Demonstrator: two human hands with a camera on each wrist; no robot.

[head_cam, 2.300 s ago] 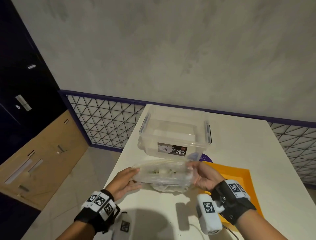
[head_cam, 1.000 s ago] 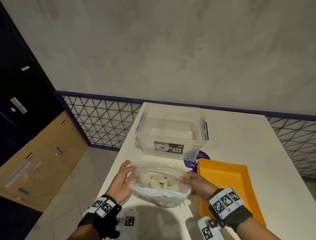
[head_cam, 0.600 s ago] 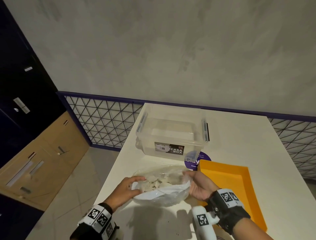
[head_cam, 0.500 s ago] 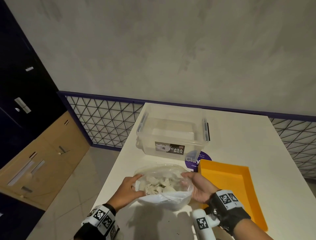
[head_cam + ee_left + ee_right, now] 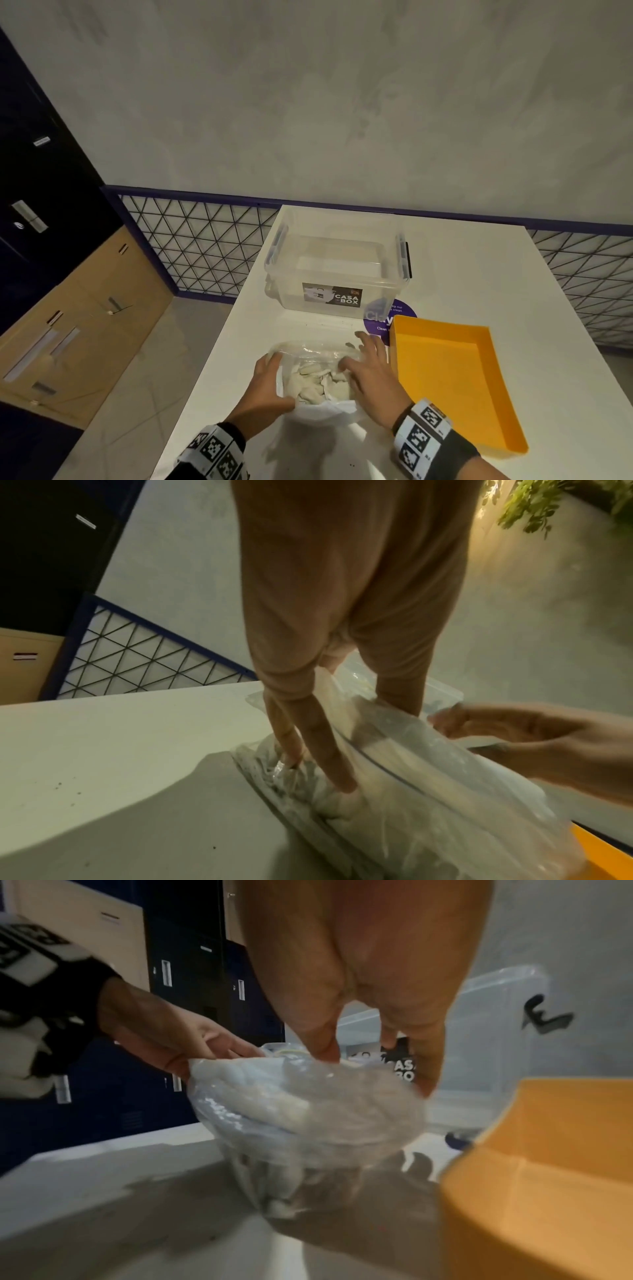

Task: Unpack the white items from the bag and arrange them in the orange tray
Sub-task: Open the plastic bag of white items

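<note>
1. Bag [image 5: 310, 373] of clear plastic sits on the table [image 5: 445, 260] between both hands, mouth open upward, with the white items [image 5: 313, 378] heaped inside it.
2. Left hand [image 5: 265, 387] holds the bag's near-left rim; in the left wrist view its fingers [image 5: 329, 753] reach down straight into the crumpled plastic while the thumb sits on the other side of the film, so it pinches the rim.
3. Right hand [image 5: 371, 368] lies over the bag's right side with fingers spread and loosely extended, touching the plastic; whether it grasps an item I cannot tell.
4. Tray [image 5: 493, 404], orange, stands just right of the right hand and shows no items in it.
5. Progress, as I judge it: the bag is opened, but no item is out yet, so all the unpacking and arranging is left.
6. Box [image 5: 337, 270], clear plastic, stands beyond the hands; its label reads "CASA BOX".
7. Sticker [image 5: 394, 317], purple and round, lies beyond the right hand by the tray's far corner; "Clean" is legible, the rest is partly hidden.
</note>
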